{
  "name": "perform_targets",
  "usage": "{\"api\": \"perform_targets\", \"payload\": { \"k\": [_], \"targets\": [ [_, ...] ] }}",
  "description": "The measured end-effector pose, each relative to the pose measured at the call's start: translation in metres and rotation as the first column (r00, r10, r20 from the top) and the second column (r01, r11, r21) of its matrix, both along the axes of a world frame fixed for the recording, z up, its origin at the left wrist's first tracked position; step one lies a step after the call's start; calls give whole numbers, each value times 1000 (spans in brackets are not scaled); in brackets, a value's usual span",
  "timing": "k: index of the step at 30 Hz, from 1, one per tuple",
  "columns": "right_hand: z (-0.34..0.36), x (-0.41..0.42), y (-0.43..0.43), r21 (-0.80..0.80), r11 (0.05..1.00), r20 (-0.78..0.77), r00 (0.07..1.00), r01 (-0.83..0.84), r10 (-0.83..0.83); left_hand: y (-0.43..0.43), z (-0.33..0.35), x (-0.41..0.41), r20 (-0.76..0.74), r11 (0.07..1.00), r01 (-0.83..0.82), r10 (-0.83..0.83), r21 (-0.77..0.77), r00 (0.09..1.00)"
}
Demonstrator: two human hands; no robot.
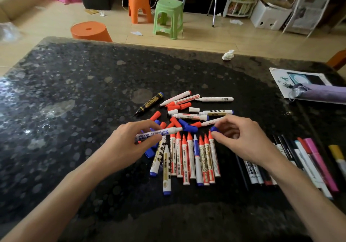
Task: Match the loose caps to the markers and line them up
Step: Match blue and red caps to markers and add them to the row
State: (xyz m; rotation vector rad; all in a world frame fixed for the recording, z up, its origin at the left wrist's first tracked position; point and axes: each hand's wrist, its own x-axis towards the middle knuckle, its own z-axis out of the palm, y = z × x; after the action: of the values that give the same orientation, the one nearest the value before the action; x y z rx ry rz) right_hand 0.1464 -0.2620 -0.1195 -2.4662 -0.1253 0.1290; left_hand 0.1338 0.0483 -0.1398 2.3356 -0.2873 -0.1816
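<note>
Left hand (pixel 129 144) curls round uncapped whiteboard marker (pixel 164 132), tip pointing right. Right hand (pixel 241 138) pinches blue cap (pixel 214 129) in fingertips, near that tip, apart. Capped markers (pixel 189 157) lined up between hands on table (pixel 74 92); loose caps (pixel 175 121) just beyond.

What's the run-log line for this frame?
stage: capping | left hand: holds uncapped whiteboard marker | right hand: pinches blue cap | lined-up markers: on table
</note>
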Motion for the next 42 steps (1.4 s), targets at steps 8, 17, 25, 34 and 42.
{"api": "perform_targets", "payload": {
  "k": [8,17,25,34,42],
  "targets": [
    [0,-14,28,363,908,59,977,-210,203,-7,5,-4,-12,996,77,-77,-48,997],
    [4,-14,27,597,802,-86,994,3,60,-6,7,-3,-18,998,51,-51,-44,999],
    [3,-18,32,533,838,-58,984,-114,171,-8,7,-3,0,996,72,-72,-57,997],
    [5,-21,37,480,860,-8,980,-172,201,-11,7,-3,30,995,75,-73,-70,997],
    [-11,-27,48,505,855,40,993,-115,110,-16,3,-9,68,993,92,-88,-67,994]
  ]
}}
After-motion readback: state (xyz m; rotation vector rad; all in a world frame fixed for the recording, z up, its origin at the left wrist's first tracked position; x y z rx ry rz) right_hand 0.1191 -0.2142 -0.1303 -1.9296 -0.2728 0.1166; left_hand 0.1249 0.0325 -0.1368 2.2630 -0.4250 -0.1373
